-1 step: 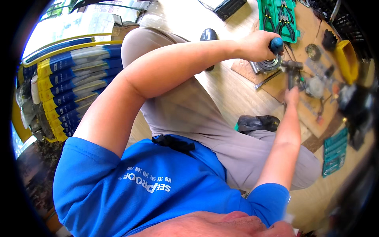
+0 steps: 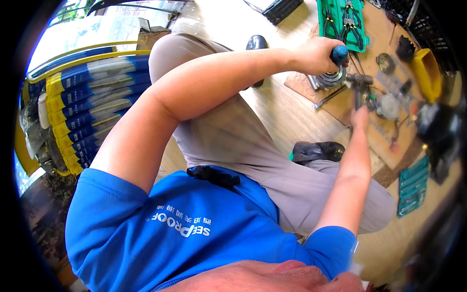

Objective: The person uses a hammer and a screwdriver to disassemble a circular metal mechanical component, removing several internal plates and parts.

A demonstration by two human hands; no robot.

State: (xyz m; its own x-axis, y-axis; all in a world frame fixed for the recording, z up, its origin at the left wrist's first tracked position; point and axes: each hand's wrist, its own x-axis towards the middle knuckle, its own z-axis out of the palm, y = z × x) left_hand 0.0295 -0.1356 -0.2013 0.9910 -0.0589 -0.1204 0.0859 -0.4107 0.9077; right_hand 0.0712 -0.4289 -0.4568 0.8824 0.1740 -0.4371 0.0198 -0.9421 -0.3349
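Observation:
My left hand [image 2: 316, 54] is closed round the handle of a tool with a rounded blue end [image 2: 339, 52]; its lower part is hidden, so its kind is unclear. Just below the fist sits a round, ringed metal part [image 2: 332, 78] on a worn brown board [image 2: 304, 90]. The fingers of my right hand [image 2: 360, 117] are wrapped round the handle of a hammer [image 2: 361, 79]. The hammer's metal head is beside the ringed part, to its right. A metal rod [image 2: 327, 100] lies on the board near it.
A green case of pliers [image 2: 364, 44] lies at the far side. Small parts, a round metal piece [image 2: 386, 63] and a yellow container [image 2: 427, 75] crowd the right. A teal tool case [image 2: 413, 187] is nearer. Stacked blue-and-yellow packages [image 2: 97, 92] stand left. My black shoe [image 2: 318, 152] is close to the board.

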